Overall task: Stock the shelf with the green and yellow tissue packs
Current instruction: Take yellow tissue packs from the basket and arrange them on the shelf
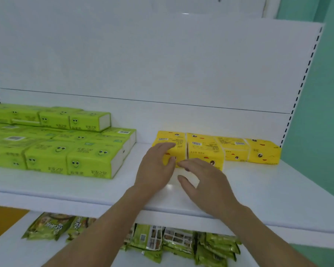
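The yellow tissue packs (237, 149) sit in a single row just beyond the fingertips and out to the right of the right hand, apparently being squared side by side to match the green tissue packs (66, 151), which are stacked well to the left of the left hand. The left hand (155, 166) lies with nearly straight fingers over the near left corner of the end yellow pack (172, 137), thumb on its front, pressing rather than clamping. The right hand (202, 180), close beside it, is spread and relaxed, its fingertips (183, 164) brushing the packs' front edge above the shelf (258, 185).
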A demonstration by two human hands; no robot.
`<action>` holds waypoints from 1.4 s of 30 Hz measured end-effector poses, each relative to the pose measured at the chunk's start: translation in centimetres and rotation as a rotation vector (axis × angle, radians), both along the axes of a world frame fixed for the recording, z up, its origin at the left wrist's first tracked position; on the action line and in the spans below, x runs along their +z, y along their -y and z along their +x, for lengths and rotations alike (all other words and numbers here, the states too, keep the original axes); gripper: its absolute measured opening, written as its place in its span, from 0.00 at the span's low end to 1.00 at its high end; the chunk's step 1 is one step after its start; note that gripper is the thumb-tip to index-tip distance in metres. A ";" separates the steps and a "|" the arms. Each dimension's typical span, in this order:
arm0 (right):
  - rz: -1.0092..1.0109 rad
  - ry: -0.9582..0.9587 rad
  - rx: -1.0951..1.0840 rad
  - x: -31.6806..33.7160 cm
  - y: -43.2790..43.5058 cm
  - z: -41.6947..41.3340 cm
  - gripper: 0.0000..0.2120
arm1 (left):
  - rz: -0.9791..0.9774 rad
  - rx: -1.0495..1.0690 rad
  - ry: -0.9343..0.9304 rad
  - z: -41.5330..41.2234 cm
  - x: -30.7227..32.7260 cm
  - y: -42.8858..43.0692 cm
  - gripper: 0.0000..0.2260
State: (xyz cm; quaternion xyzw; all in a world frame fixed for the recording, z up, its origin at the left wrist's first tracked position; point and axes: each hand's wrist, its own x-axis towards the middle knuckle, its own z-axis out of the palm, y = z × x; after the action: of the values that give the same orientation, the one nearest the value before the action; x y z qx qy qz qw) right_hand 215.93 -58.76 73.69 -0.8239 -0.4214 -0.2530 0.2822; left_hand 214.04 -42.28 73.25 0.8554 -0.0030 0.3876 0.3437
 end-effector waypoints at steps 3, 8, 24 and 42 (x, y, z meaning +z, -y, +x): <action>0.143 -0.163 0.186 -1.4 -1.2 -4.8 0.13 | -0.365 -0.145 0.048 -5.6 0.1 0.6 0.13; 0.189 -0.418 0.364 -5.5 -4.3 -11.7 0.09 | -0.584 -0.184 0.113 -16.5 -4.7 -0.5 0.11; -0.733 -1.208 0.240 -45.6 -11.6 -24.1 0.12 | -1.299 0.489 -0.660 -38.0 -44.1 -6.2 0.07; -1.101 -1.289 -0.053 -90.6 -8.6 -27.0 0.42 | -1.593 0.569 -0.889 -37.8 -77.0 -3.8 0.12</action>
State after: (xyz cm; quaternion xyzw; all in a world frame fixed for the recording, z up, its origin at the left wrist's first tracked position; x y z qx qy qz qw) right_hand 188.91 -50.21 -16.94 -0.8365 -0.2216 0.5007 0.0198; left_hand 176.27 -38.45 -3.71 0.4076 0.6006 -0.0156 0.6877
